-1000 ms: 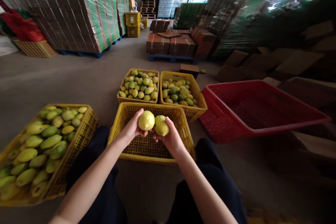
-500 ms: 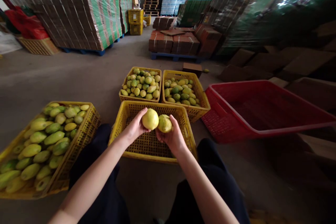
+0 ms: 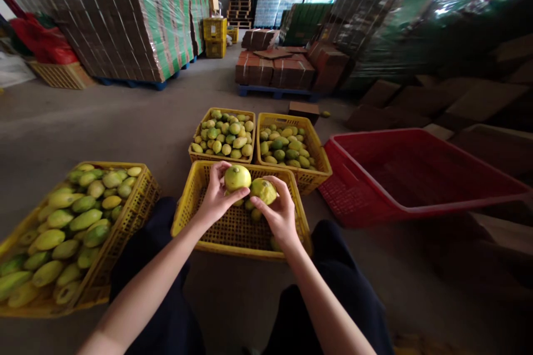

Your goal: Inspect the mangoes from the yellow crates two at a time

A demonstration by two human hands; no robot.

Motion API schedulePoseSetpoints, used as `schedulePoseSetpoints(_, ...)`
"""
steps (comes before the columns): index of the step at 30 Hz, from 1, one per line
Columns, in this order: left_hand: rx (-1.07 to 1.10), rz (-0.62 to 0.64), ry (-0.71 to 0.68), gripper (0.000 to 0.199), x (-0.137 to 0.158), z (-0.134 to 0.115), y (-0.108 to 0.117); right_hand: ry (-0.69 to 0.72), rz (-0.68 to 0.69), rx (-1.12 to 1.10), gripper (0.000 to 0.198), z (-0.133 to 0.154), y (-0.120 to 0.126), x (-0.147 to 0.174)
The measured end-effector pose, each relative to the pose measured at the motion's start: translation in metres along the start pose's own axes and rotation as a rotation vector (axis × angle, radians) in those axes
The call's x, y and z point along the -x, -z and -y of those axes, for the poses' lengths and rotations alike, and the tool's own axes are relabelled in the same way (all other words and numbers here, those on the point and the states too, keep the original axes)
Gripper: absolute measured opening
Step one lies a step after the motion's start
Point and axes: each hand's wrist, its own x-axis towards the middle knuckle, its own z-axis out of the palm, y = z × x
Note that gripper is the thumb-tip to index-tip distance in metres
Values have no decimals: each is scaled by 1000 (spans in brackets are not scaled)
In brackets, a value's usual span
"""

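My left hand (image 3: 217, 195) is closed round a smooth yellow-green lemon (image 3: 237, 177), its stem end turned up. Beside it, my right hand (image 3: 283, 212) grips a bumpier lemon (image 3: 264, 191). The two fruits are close together, above a yellow plastic crate (image 3: 241, 250) standing between my knees. A few lemons (image 3: 256, 214) lie in that crate, partly hidden by my hands.
Two yellow crates of lemons, one far left (image 3: 225, 136) and one far right (image 3: 287, 147), stand behind the near one. Another full crate (image 3: 144, 177) is at my left. A red basket (image 3: 353, 188) sits at right. Beyond are strapped flattened cartons (image 3: 272, 69) on a blue pallet.
Both hands have turned the lemons, so the thumbs now lie on the near side and the fruits' ends face upward. Lemons in the near crate show more between my hands.
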Motion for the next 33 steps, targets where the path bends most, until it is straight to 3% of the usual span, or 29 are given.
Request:
schedulePoseSetpoints(6,-77,17,-28,64,-1,-3,4,120,-27,65,46,-7,2,-1)
schedulePoseSetpoints(15,28,7,-62,66,-3,-4,8,298,-164,88,55,-4,-1,8)
schedulePoseSetpoints(23,137,246,89,67,-5,-15,21,619,-250,394,63,5,13,8)
schedulePoseSetpoints(30,241,191,98,58,-6,-16,21,814,-283,461,72,11,16,5)
schedulePoseSetpoints(33,289,183,118,54,-6,-14,21,828,-301,499,70,12,17,5)
